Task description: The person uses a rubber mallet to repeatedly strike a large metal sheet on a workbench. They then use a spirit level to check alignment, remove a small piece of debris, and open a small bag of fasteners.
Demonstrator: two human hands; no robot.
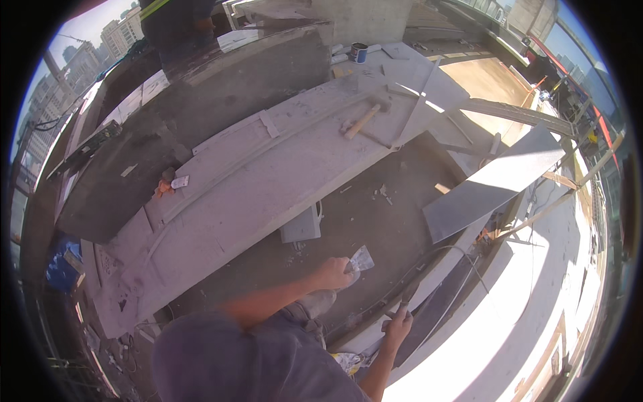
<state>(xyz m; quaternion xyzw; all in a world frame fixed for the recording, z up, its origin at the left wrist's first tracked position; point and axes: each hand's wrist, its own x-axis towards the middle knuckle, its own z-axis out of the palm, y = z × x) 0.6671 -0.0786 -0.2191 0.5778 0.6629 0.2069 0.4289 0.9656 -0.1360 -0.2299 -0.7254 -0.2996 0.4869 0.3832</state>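
Note:
My left hand (333, 273) is closed round the handle of a putty knife (362, 258). Its wide, pale-smeared blade points up and away over the dusty floor. Lower and to the right, my right hand (398, 326) grips a narrow dark-bladed tool (408, 293), perhaps a second knife or trowel seen edge-on. That tool stands over the pale ledge (429, 287) beside a dark strip. Just under my right hand is a crumpled white and yellow bag (347, 362). The two hands are apart.
A long dusty board platform (268, 181) crosses the middle, bearing a mallet (362, 122) and an orange-handled tool (179, 182). Beneath its edge sits a pale box (301, 226). A grey panel (495, 181) leans at the right; a cable (462, 249) trails nearby. Another person (177, 30) stands behind.

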